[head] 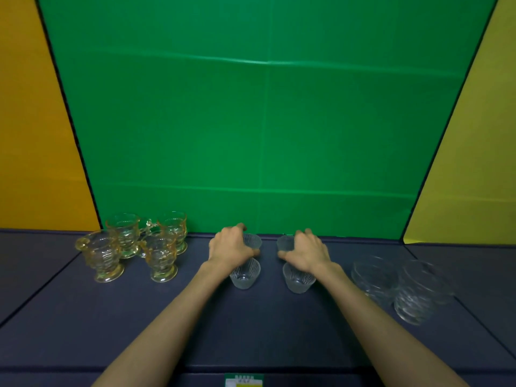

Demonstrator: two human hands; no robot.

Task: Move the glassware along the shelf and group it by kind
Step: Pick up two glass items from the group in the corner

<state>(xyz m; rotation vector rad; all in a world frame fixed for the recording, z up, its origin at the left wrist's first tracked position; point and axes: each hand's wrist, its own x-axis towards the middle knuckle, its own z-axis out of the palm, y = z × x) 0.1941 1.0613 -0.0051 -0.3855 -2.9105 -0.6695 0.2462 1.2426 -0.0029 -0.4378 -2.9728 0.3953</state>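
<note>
Fingers of my left hand (233, 247) and right hand (307, 251) curl round two back cups (252, 241), grouping; next, I'd slide them together.

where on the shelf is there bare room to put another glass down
Bare shelf in front, between the forearms. A gap lies between the amber cups and left hand, another between right hand and clear bowls. Crowded in the middle, where both hands grip ribbed glasses, and inside the amber cluster.
</note>
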